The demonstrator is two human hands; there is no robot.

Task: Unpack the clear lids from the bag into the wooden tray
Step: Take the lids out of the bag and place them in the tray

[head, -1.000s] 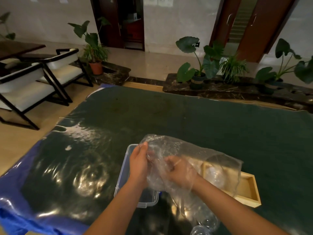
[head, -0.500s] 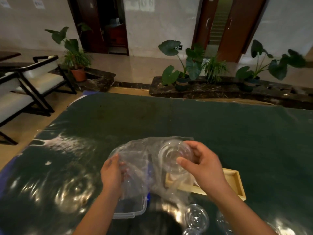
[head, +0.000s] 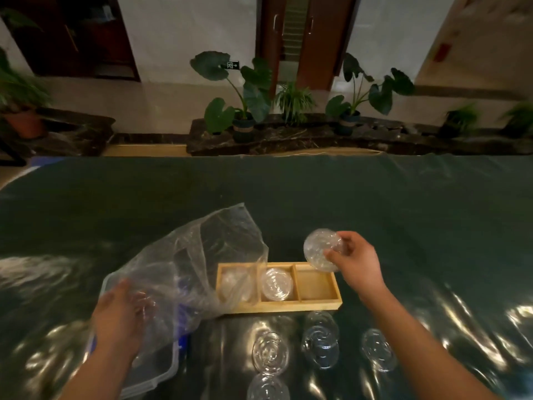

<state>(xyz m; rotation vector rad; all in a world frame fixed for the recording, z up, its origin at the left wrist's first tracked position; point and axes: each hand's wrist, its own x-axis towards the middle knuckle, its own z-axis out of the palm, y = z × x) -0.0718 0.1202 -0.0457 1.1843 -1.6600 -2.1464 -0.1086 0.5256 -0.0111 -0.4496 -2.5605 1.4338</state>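
Note:
My right hand (head: 356,262) pinches a clear round lid (head: 320,252) just above the far right corner of the wooden tray (head: 317,304). The tray has three compartments: the right one is bare, the middle one holds a clear lid (head: 276,284), and the left one holds another lid half covered by the bag. The crumpled clear plastic bag (head: 202,264) lies to the tray's left. My left hand (head: 119,316) holds the bag's near edge, fingers partly inside it.
Several clear lids lie loose on the shiny dark table cover in front of the tray, such as one lid (head: 270,356) and another lid (head: 320,346). A clear plastic bin (head: 155,376) with blue clips sits under the bag. Potted plants stand beyond the table.
My right hand has drawn the lid out of the bag and carried it right, over the tray. The bag has dropped left, uncovering the tray. The view has swung to the right.

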